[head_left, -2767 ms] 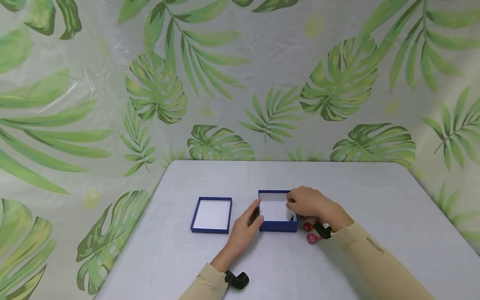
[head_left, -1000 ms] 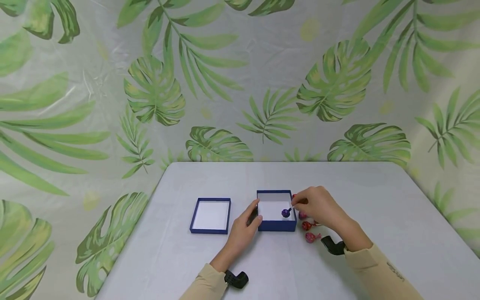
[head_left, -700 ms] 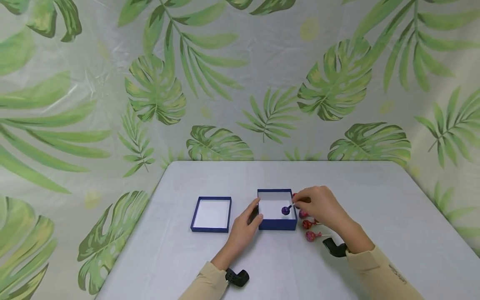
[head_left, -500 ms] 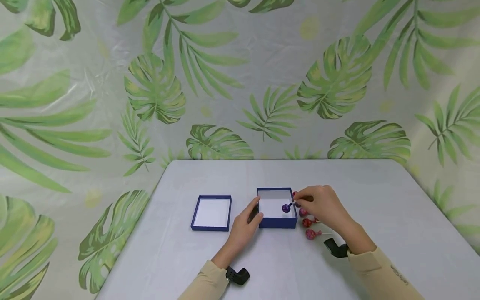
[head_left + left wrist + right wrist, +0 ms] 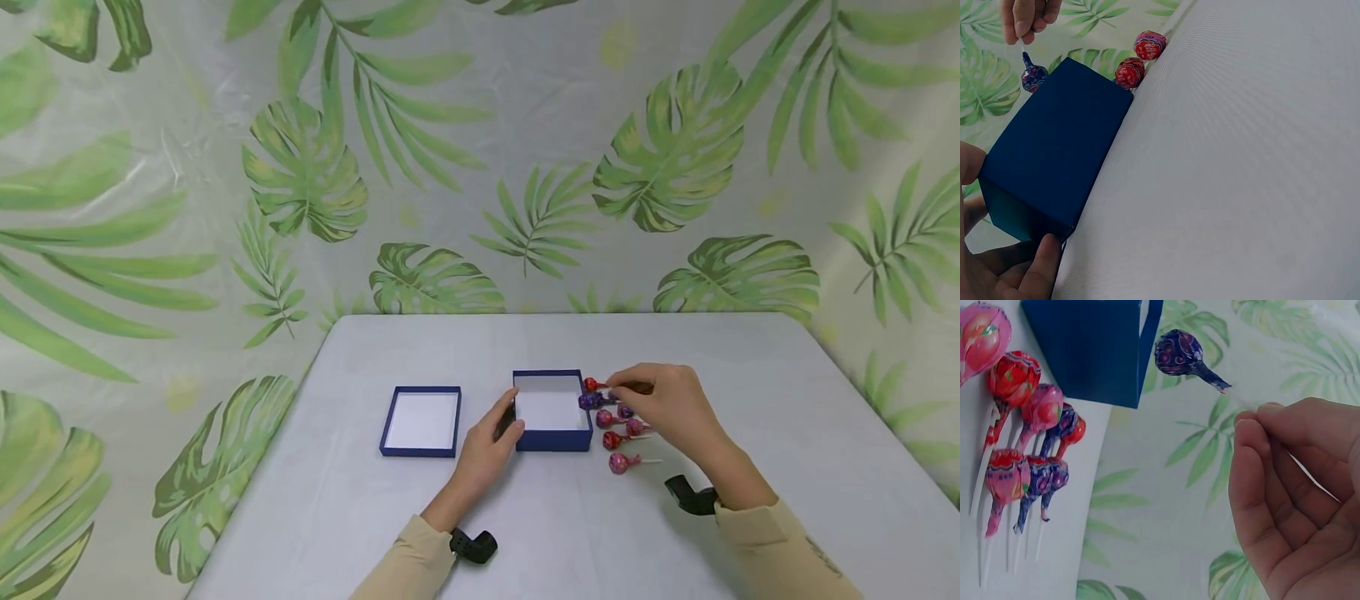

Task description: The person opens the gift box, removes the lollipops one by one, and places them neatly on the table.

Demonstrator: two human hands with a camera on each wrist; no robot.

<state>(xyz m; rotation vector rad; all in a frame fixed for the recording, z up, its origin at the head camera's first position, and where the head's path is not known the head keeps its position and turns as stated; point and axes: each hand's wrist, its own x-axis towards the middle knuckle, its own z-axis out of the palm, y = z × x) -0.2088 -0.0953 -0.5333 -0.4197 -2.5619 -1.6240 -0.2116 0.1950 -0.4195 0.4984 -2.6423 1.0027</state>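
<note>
A purple-wrapped lollipop [image 5: 1177, 352] hangs by its white stick between the thumb and fingertips of my right hand [image 5: 671, 408]. In the head view its head [image 5: 584, 402] is by the box's right rim. My left hand [image 5: 483, 454] grips the left side of a topless blue box [image 5: 553, 441], thumb at the near corner and a finger further back. The left wrist view shows the box wall [image 5: 1054, 137] between those digits. Just right of the box lie several lollipops, among them a pink one [image 5: 618, 463] and a red one [image 5: 612, 440]. My right hand hides part of the group.
A shallow blue-rimmed lid [image 5: 417, 452] with a white inside lies left of my left hand. Everything stands on a white-covered table [image 5: 570, 533]. Behind it hangs a leaf-patterned sheet [image 5: 540, 125].
Earlier my right hand reached into the box, then held the purple lollipop above its inside. Since then hand and lollipop have shifted right, toward the rim. My left hand stays at the box.
</note>
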